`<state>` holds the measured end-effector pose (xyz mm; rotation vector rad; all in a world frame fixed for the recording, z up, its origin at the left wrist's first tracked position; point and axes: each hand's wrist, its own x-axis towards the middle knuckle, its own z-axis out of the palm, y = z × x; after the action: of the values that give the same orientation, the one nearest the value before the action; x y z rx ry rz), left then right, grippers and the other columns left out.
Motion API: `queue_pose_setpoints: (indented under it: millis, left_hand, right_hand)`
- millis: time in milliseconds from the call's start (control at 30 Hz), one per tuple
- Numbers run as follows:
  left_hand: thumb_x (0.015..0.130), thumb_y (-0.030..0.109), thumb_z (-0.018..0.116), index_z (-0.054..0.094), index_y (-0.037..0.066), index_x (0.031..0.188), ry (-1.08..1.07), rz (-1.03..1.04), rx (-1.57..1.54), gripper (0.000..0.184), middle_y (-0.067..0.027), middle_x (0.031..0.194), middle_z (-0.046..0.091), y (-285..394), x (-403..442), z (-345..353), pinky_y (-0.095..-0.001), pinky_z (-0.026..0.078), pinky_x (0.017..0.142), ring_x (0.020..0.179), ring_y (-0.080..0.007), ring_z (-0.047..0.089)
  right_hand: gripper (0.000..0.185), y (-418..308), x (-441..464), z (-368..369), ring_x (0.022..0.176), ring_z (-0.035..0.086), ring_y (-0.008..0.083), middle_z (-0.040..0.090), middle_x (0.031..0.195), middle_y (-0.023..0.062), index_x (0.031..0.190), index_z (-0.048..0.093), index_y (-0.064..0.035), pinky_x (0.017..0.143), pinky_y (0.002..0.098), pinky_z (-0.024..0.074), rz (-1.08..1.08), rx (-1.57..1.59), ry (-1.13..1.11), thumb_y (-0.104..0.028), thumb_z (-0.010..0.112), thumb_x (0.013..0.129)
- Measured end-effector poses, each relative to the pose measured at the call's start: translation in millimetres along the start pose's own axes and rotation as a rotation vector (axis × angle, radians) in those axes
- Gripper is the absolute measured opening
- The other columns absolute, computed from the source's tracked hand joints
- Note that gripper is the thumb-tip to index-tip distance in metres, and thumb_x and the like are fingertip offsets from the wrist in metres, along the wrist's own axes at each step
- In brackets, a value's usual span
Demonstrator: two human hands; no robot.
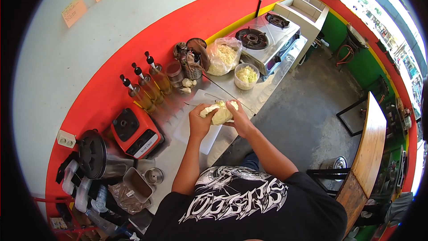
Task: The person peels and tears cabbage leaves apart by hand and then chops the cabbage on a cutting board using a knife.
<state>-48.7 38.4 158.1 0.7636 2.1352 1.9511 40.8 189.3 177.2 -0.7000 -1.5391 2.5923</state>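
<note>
A pale piece of cabbage (pixel 221 115) is held between my two hands, above a white cutting board (pixel 206 145). My left hand (pixel 199 119) is closed around its left side. On the other side, my right hand (pixel 239 118) grips it with the thumb on top. Several cabbage scraps (pixel 187 85) lie on the metal counter beyond the board. A tub (pixel 246 76) of shredded cabbage stands further back, beside a clear plastic bag (pixel 224 55) full of pale shreds. A thin dark line shows by the board's far edge, too small to identify.
A two-burner gas stove (pixel 267 40) stands at the counter's far end, before a sink (pixel 305 9). Pump bottles (pixel 150 90) line the wall. Left are a red blender base (pixel 137 131), a blender jar (pixel 107 160) and a metal pan (pixel 137 184). A wooden bar top (pixel 369 145) is at right.
</note>
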Motion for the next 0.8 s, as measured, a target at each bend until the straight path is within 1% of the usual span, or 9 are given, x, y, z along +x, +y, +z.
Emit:
queue_pose_setpoints:
  millis: [67, 133, 167, 267, 400, 467, 533, 667, 800]
  left_hand:
    - [0.089, 0.010, 0.075, 0.071, -0.002, 0.096, 0.032, -0.026, 0.010, 0.015, -0.0048, 0.087, 0.070, 6, -2, 1, -0.0271, 0.051, 0.073, 0.081, -0.0101, 0.063]
    - [0.089, 0.010, 0.075, 0.071, -0.002, 0.094, 0.066, -0.051, 0.017, 0.014, -0.0044, 0.085, 0.070, 7, -2, 1, -0.0268, 0.051, 0.073, 0.080, -0.0096, 0.063]
    - [0.090, 0.010, 0.073, 0.070, -0.002, 0.094, 0.065, -0.059, -0.020, 0.013, -0.0042, 0.085, 0.069, 5, -2, -1, -0.0267, 0.051, 0.072, 0.079, -0.0094, 0.062]
    - [0.091, 0.012, 0.072, 0.069, -0.002, 0.095, 0.047, -0.079, -0.095, 0.015, -0.0041, 0.084, 0.069, -6, 1, -9, -0.0271, 0.051, 0.071, 0.077, -0.0102, 0.063]
    - [0.094, 0.014, 0.071, 0.069, -0.002, 0.097, 0.038, -0.109, -0.149, 0.016, -0.0044, 0.085, 0.070, -14, 0, -13, -0.0271, 0.052, 0.071, 0.078, -0.0112, 0.064]
    - [0.095, 0.014, 0.070, 0.069, -0.002, 0.097, 0.048, -0.124, -0.166, 0.016, -0.0042, 0.086, 0.070, -20, -1, -11, -0.0269, 0.052, 0.072, 0.078, -0.0111, 0.064]
    - [0.095, 0.010, 0.068, 0.069, -0.002, 0.098, 0.035, -0.176, -0.291, 0.012, -0.0031, 0.089, 0.069, -27, 0, -12, -0.0264, 0.052, 0.073, 0.080, -0.0101, 0.063]
    - [0.095, 0.010, 0.067, 0.069, -0.002, 0.099, 0.037, -0.210, -0.312, 0.013, -0.0036, 0.090, 0.069, -31, 0, -7, -0.0263, 0.052, 0.072, 0.080, -0.0104, 0.063]
    - [0.096, 0.013, 0.068, 0.069, -0.002, 0.097, 0.051, -0.228, -0.309, 0.016, -0.0037, 0.088, 0.070, -28, 1, 0, -0.0273, 0.052, 0.070, 0.078, -0.0110, 0.063]
  right_hand:
    - [0.064, 0, -1, 8, 0.116, 0.058, 0.0244, 0.052, 0.130, 0.0116, 0.140, 0.030, -0.0125, 0.091, 0.0443, 0.0541, 0.054, 0.023, 0.037, -0.025, 0.070, 0.092]
    - [0.062, 5, 2, 9, 0.107, 0.061, 0.0225, 0.054, 0.122, 0.0128, 0.136, 0.032, -0.0104, 0.085, 0.0389, 0.0548, -0.056, -0.002, 0.047, -0.020, 0.072, 0.090]
    - [0.062, 10, 4, 9, 0.107, 0.061, 0.0225, 0.054, 0.122, 0.0128, 0.136, 0.032, -0.0104, 0.085, 0.0389, 0.0548, -0.054, -0.004, 0.049, -0.020, 0.072, 0.090]
    - [0.058, 24, 10, 11, 0.097, 0.058, 0.0180, 0.054, 0.111, 0.0123, 0.131, 0.033, -0.0073, 0.080, 0.0322, 0.0514, -0.211, -0.113, 0.014, -0.013, 0.071, 0.087]
    - [0.055, 31, 8, 13, 0.100, 0.057, 0.0193, 0.053, 0.113, 0.0111, 0.130, 0.032, -0.0110, 0.085, 0.0336, 0.0504, -0.262, -0.264, 0.009, -0.006, 0.068, 0.088]
    - [0.058, 36, 4, 16, 0.095, 0.055, 0.0163, 0.052, 0.107, 0.0101, 0.129, 0.030, -0.0079, 0.080, 0.0308, 0.0487, -0.452, -0.303, 0.010, -0.006, 0.069, 0.086]
    - [0.058, 36, -1, 18, 0.096, 0.054, 0.0162, 0.051, 0.108, 0.0102, 0.129, 0.030, -0.0079, 0.081, 0.0308, 0.0484, -0.475, -0.317, 0.003, -0.005, 0.069, 0.086]
    - [0.060, 40, 1, 12, 0.100, 0.052, 0.0176, 0.048, 0.111, 0.0116, 0.130, 0.030, -0.0068, 0.086, 0.0320, 0.0474, -0.520, -0.372, 0.010, -0.004, 0.069, 0.084]
    - [0.061, 44, -1, 8, 0.102, 0.051, 0.0192, 0.047, 0.113, 0.0125, 0.130, 0.030, -0.0060, 0.089, 0.0332, 0.0464, -0.527, -0.397, 0.053, -0.003, 0.069, 0.083]
